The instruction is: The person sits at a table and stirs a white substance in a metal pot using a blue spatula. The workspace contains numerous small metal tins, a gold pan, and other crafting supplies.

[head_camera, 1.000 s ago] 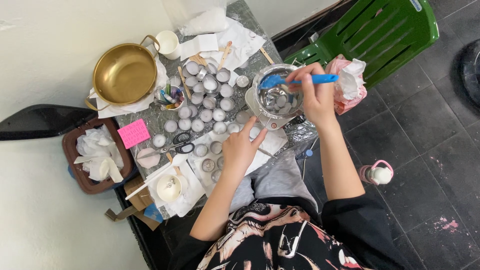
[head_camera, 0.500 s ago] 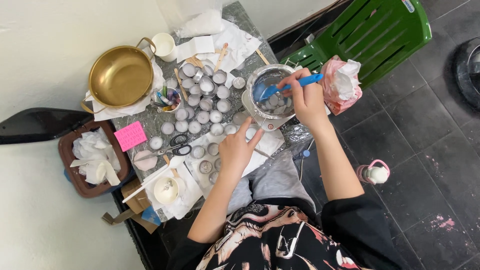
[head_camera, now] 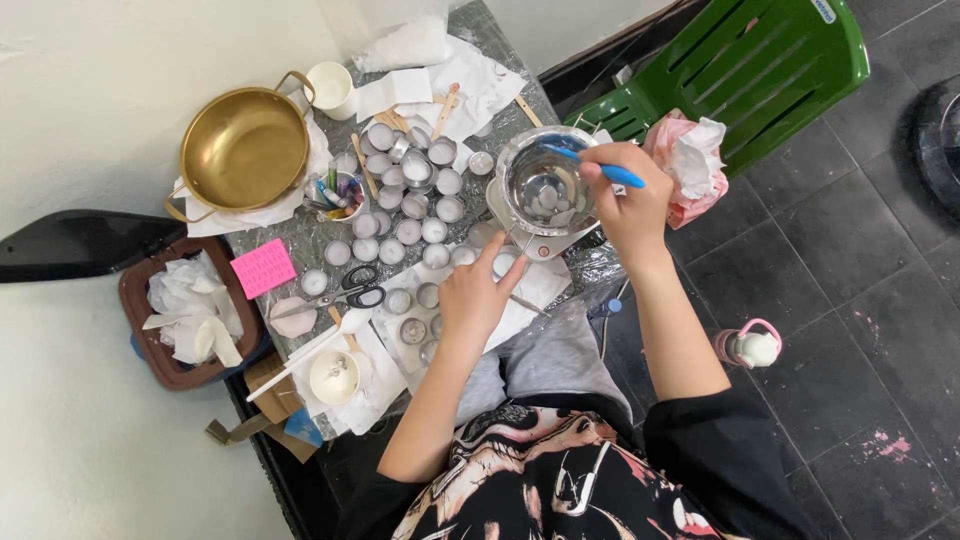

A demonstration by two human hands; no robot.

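My right hand [head_camera: 630, 205] grips a blue-handled tool [head_camera: 600, 170] whose tip reaches into a clear glass pot [head_camera: 545, 185] with pale lumps at its bottom. The pot stands at the table's right edge. My left hand [head_camera: 478, 295] rests flat on white paper just below the pot, fingers spread toward it, holding nothing. Several small round silver cups [head_camera: 405, 205], some filled with white, are spread over the table left of the pot.
A brass pan [head_camera: 245, 148] sits at the back left, a white cup [head_camera: 332, 88] beside it. Scissors [head_camera: 345, 295], a pink note [head_camera: 264, 268] and a white bowl [head_camera: 334, 376] lie near. A brown bin [head_camera: 150, 340] holds tissue. A green chair [head_camera: 760, 70] stands right.
My right hand has shifted slightly and the blue tool's tip has moved around inside the glass pot. My left hand stays on the paper.
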